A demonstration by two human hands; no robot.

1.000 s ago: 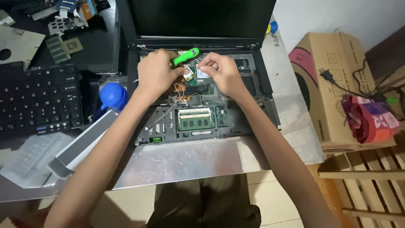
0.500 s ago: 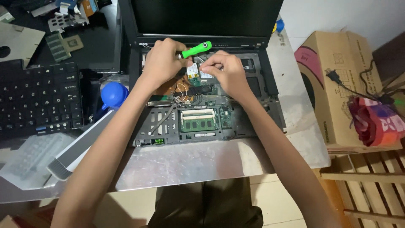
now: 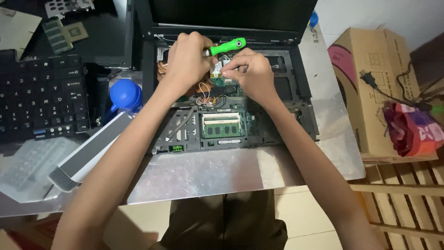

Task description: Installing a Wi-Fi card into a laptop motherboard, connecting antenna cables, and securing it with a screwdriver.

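An opened laptop (image 3: 296, 115) lies on a metal table with its keyboard removed and its boards bare. My left hand (image 3: 187, 58) is closed around a green-handled screwdriver (image 3: 229, 46), whose handle points right. My right hand (image 3: 247, 74) pinches a small card (image 3: 216, 70) at the upper middle of the laptop's inside, right beside the left hand. Below both hands sits a green memory module (image 3: 222, 125) in its slot. Thin wires (image 3: 206, 95) run between the hands and that module.
A detached black keyboard (image 3: 41, 99) lies at the left, with a blue round bulb (image 3: 125, 95) and a grey-white bar (image 3: 88, 153) near it. Loose boards (image 3: 64, 32) sit at the top left. A cardboard box (image 3: 370, 83) with a cable and red cloth stands at the right, above wooden slats (image 3: 402, 203).
Both hands stay at the same spot inside the laptop. The green screwdriver handle has tilted flatter and shifted slightly, and the view has drifted a little closer.
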